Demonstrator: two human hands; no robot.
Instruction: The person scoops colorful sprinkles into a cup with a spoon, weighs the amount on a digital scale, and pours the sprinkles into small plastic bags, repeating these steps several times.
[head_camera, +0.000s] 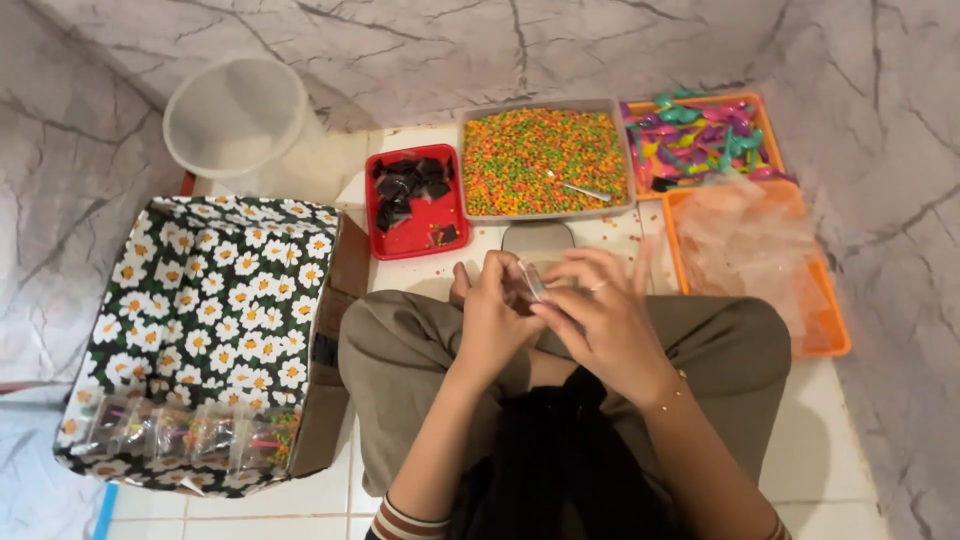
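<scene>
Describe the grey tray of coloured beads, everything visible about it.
The grey tray is a shallow rectangular container, plastic by the look, filled almost to the rim with tiny orange, green, yellow and red pellets. A small metal spoon lies in them near the front right. It sits on the tiled floor between a red tray and an orange tray. Neither hand touches it.

Olive-khaki trousers, striped sleeve cuffs in dark, white and rust bands, a thin gold bracelet at the right wrist, and a pale ring on the right hand (600, 315).
</scene>
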